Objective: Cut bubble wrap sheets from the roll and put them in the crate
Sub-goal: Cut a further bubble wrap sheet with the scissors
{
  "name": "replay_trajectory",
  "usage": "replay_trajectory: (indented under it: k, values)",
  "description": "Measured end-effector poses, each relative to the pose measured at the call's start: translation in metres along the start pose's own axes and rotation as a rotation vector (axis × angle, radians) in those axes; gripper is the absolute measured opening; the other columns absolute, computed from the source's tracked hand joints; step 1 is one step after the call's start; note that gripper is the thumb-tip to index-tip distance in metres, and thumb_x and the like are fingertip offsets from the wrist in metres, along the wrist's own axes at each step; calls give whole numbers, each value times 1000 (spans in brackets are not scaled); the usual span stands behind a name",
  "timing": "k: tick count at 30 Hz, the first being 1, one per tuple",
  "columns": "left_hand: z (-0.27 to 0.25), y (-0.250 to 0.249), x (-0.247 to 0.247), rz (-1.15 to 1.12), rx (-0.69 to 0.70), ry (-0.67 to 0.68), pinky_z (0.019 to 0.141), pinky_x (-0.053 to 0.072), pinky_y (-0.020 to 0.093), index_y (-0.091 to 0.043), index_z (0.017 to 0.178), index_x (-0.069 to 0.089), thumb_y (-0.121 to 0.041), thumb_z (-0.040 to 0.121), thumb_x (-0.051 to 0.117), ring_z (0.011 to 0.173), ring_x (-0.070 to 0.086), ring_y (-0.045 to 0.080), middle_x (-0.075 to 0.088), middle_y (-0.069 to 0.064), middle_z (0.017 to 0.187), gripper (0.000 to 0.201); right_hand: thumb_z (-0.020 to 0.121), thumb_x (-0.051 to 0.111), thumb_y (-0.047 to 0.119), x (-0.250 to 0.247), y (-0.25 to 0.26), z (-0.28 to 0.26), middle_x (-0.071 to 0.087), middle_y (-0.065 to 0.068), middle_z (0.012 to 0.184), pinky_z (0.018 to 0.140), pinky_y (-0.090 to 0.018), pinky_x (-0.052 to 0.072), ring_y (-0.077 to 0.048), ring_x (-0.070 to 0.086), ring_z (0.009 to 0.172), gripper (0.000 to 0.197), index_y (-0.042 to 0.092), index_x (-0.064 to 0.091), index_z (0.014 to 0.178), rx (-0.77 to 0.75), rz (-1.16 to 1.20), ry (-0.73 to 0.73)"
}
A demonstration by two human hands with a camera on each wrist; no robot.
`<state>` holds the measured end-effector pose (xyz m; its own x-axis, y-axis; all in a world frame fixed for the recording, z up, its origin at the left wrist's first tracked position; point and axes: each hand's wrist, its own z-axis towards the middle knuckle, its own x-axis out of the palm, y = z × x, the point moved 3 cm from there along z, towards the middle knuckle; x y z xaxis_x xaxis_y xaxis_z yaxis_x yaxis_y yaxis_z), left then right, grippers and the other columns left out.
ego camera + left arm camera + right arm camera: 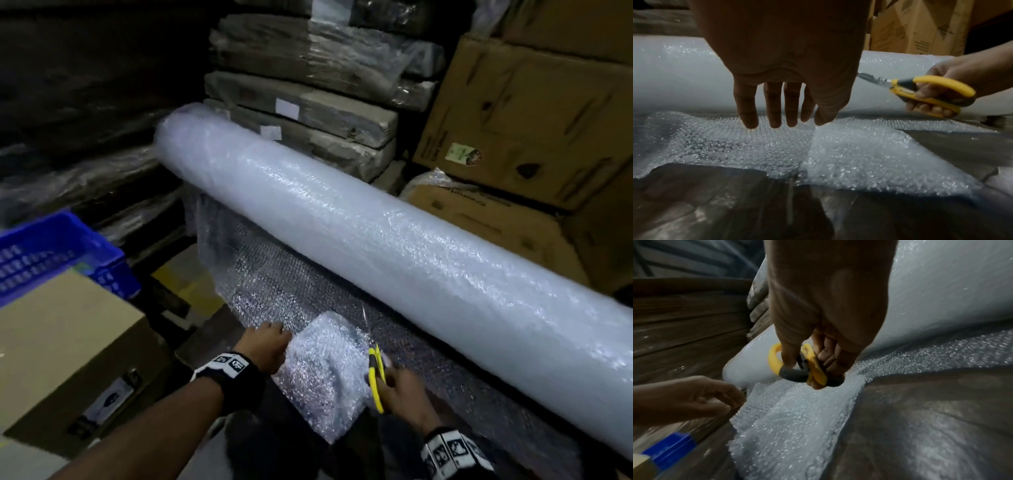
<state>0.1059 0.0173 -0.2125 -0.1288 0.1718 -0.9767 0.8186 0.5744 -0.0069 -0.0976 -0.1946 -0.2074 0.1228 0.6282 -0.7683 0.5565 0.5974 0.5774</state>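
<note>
Right hand (400,387) grips scissors (920,91); left hand (785,84), fingers straight, hovers over bubble wrap (849,154), which could shift and skew the cut.

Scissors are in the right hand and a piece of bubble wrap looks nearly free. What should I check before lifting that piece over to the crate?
1. Grip on the yellow-handled scissors: ok, the right hand has its fingers curled through the handles.
2. Blades clear of the left hand: ok, in the left wrist view they point past it, apart.
3. Left hand holds the loose bubble wrap piece: not ok, its fingers hang straight at the piece's edge, gripping nothing.
4. Piece fully cut from the large white bubble wrap roll: cannot tell, the cut line is hidden.
5. Blue slatted plastic crate in reach: ok, it sits at the left beside a brown cardboard box.
</note>
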Motion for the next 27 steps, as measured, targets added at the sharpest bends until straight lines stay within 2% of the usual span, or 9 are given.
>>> replay_trajectory:
  k: [3, 7, 11, 14, 17, 19, 22, 25, 27]
  values:
    - [10, 17, 5, 45, 39, 29, 91, 48, 51, -11, 127, 50, -24, 96, 45, 120, 48, 36, 48, 14, 130, 33, 84, 77, 34, 7, 11, -14, 45, 10, 40, 49, -23, 32, 1, 40, 41, 50, 17, 49, 47, 82, 105, -100]
    - [19, 37, 7, 59, 47, 79, 100, 45, 56, -12, 132, 48, -22, 96, 48, 129, 43, 36, 42, 14, 141, 38, 89, 73, 22, 40, 42, -35, 45, 8, 37, 44, -17, 31, 2, 40, 37, 49, 17, 48, 47, 149, 261, -137]
    - [18, 58, 13, 41, 68, 104, 103, 43, 52, -12, 134, 48, -28, 97, 50, 132, 43, 35, 43, 13, 142, 40, 90, 69, 45, 98, 60, -55, 51, -4, 46, 49, -36, 39, -3, 44, 46, 53, 8, 56, 54, 249, 456, -253]
    - [5, 74, 20, 36, 97, 98, 100, 46, 50, -13, 128, 52, -29, 96, 49, 129, 44, 34, 45, 12, 133, 36, 91, 68, 48, 134, 90, -90, 54, 2, 49, 50, -27, 36, -5, 47, 48, 53, 8, 63, 56, 322, 627, -340]
    - [-11, 88, 23, 56, 147, 128, 99, 46, 51, -13, 131, 51, -29, 97, 50, 133, 38, 32, 43, 12, 137, 37, 86, 77, 30, 163, 117, -119, 66, -5, 54, 43, -20, 40, -14, 55, 49, 36, 0, 74, 65, 401, 826, -390]
    - [-19, 97, 22, 57, 182, 150, 101, 44, 50, -15, 134, 49, -30, 97, 50, 134, 38, 32, 43, 12, 139, 40, 75, 82, 52, 183, 128, -130, 70, -10, 58, 46, -28, 45, -16, 59, 50, 53, 1, 75, 65, 473, 822, -393]
    - [-27, 110, 23, 45, 213, 143, 100, 44, 50, -18, 138, 46, -33, 96, 51, 132, 41, 33, 42, 10, 140, 45, 55, 72, 83, 209, 141, -133, 68, -13, 57, 54, -33, 50, -17, 62, 51, 80, 4, 70, 59, 512, 845, -400]
    - [-32, 122, 27, 81, 240, 131, 100, 43, 49, -17, 136, 46, -30, 100, 47, 132, 41, 32, 44, 9, 140, 38, 47, 71, 89, 215, 174, -125, 70, -14, 59, 56, -35, 51, -24, 65, 53, 82, 8, 67, 55, 548, 900, -391]
    - [-31, 122, 27, 98, 271, 131, 101, 42, 51, -15, 134, 48, -29, 102, 44, 131, 42, 32, 46, 10, 139, 35, 50, 73, 80, 216, 197, -119, 68, -14, 60, 54, -34, 49, -25, 61, 50, 74, 9, 68, 64, 589, 996, -364]
